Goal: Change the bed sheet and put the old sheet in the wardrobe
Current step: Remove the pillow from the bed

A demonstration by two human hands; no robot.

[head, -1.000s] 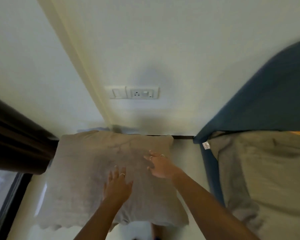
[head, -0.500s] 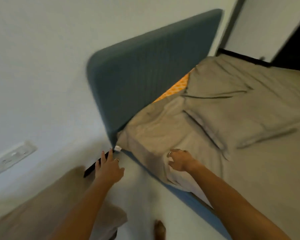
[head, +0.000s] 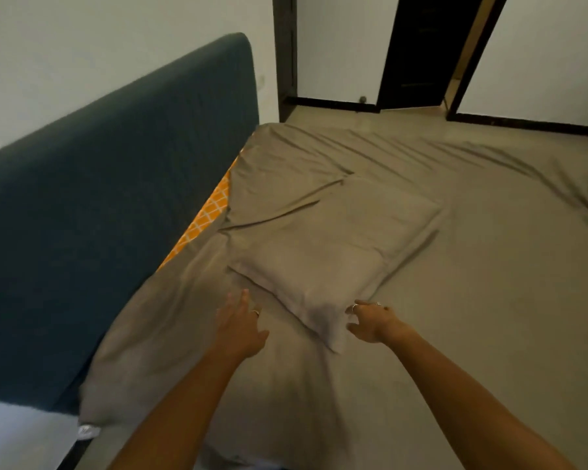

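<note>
- Left hand (head: pixel 240 329) reaching out over the bed sheet (head: pixel 472 300), fingers straight and loosely spread, holding nothing, just short of the pillow's near-left edge.
- Right hand (head: pixel 370 322) at the near corner of the pillow (head: pixel 323 252), fingers partly curled towards it; contact or grip cannot be told.
- Taupe sheet lying across the whole mattress (head: pixel 211 212), rumpled and pulled back from the blue headboard (head: pixel 116 198), baring an orange patterned strip of mattress.
- Pillow lying askew on top of the sheet, near the headboard.
- Judged early in the task: bed apparently being cleared, this pillow not yet lifted off.
- Left to do, by the look of it: removing the pillow, stripping the old sheet, spreading a fresh one, storing the old one in the wardrobe.
- No fresh sheet in view; wardrobe not identifiable.
</note>
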